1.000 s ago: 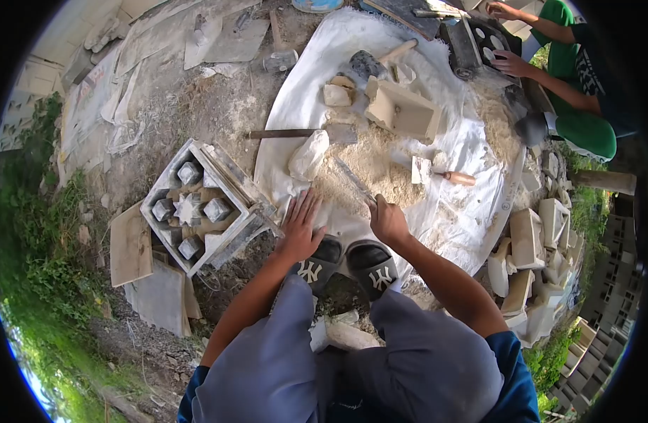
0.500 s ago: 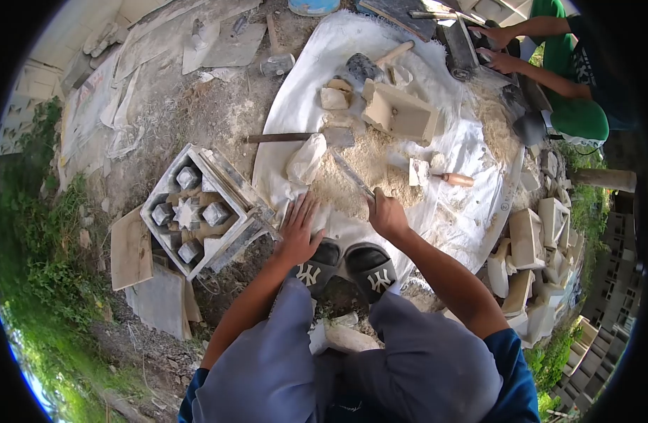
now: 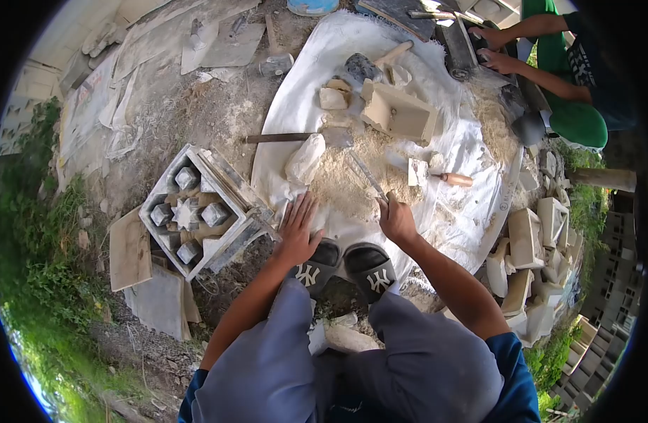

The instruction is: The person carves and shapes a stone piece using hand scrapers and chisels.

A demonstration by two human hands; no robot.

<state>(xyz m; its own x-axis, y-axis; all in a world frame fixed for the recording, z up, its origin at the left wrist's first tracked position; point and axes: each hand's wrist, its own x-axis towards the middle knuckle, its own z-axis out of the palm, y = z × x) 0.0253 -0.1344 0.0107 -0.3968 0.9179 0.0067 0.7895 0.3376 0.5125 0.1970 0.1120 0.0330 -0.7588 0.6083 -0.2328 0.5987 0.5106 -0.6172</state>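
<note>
My right hand [image 3: 398, 222] is closed around one end of a long thin metal blade [image 3: 367, 174]. The blade slants up and left over a heap of cream-coloured powder [image 3: 338, 180] on a white woven sheet [image 3: 288, 99]. My left hand [image 3: 299, 229] lies flat with its fingers stretched out at the sheet's near left edge, holding nothing. Just beyond its fingertips is a pale lump [image 3: 306, 160]. A dark-handled tool with a flat end [image 3: 281, 138] lies behind that lump. Right of the powder rests a trowel with a wooden handle [image 3: 456, 180].
Left stands a square metal-edged mould with a star centre [image 3: 187, 213]. A hollow cream block [image 3: 399, 113] and a hammer [image 3: 366, 67] lie farther back on the sheet. Pale blocks [image 3: 525, 238] are piled right. Another person's hands [image 3: 496, 60] work at upper right.
My right hand has moved slightly right and toward me, drawing the blade along with it over the powder. My left hand stays almost in place.
</note>
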